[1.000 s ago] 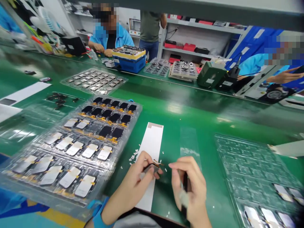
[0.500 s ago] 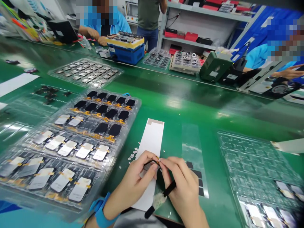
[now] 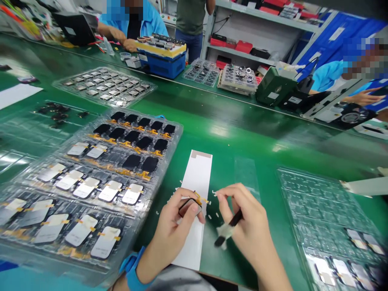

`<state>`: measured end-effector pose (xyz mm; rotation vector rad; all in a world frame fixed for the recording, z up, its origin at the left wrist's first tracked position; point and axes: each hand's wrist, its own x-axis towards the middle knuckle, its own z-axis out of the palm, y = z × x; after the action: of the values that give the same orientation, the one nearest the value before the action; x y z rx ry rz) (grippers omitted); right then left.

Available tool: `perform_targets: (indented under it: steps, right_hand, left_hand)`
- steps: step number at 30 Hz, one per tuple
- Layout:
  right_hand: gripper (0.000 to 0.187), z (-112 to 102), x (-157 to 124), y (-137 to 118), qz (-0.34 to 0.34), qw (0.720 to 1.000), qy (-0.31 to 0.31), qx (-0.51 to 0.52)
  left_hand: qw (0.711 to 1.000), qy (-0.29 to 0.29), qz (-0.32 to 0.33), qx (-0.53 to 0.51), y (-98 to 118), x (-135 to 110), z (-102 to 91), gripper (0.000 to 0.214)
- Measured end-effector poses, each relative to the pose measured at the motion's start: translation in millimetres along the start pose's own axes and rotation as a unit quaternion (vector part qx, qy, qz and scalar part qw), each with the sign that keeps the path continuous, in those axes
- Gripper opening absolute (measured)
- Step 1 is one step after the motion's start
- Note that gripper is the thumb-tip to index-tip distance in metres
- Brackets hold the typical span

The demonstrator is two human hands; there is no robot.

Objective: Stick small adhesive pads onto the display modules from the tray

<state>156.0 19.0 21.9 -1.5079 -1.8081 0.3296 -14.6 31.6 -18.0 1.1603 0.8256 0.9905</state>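
Note:
My left hand [image 3: 172,228] grips a small screen module [image 3: 191,207], thumb on its flat face. An orange flex cable [image 3: 198,197] sticks out of the module toward the right. My right hand [image 3: 250,222] is apart from it, thumb and index finger pinched on a tiny white piece [image 3: 214,193]. A black stick-like tool [image 3: 235,218], partly wrapped in clear tape, also lies in that hand and points down-left. Beneath my hands is a long white strip [image 3: 198,173]. Tiny white scraps [image 3: 210,217] are scattered beside it.
At left stands a clear tray [image 3: 179,135] of screen modules, some black side up, others silvery. A second clear tray [image 3: 315,206], at right, holds several modules. A transparent film [image 3: 245,171] lies behind my right hand. Co-workers [image 3: 151,20] are across the green bench [image 3: 218,139].
My right hand has drawn away from the module to the right, with the tiny white piece at its fingertips. The module has turned in my left hand, showing its flat face. The view shifted slightly.

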Motion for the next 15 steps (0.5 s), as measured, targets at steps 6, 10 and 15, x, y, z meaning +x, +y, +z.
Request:
perform_targets:
  steps: [6,10,15]
  right_hand:
    - [0.017,14,13,15,0.139,0.980,-0.067,0.125]
    - [0.023,20,11,14,0.243,0.918,-0.106,0.294]
    - [0.036,16,6,11,0.288,0.846,-0.182,0.410]
  left_hand:
    - [0.999,0.010,0.004,-0.038,1,-4,-1.9,0.018]
    - [0.999,-0.025,-0.011,-0.033,1,-3,-0.8,0.019]
    - [0.999,-0.041,-0.026,0.000,-1,-3,-1.4,0.018]
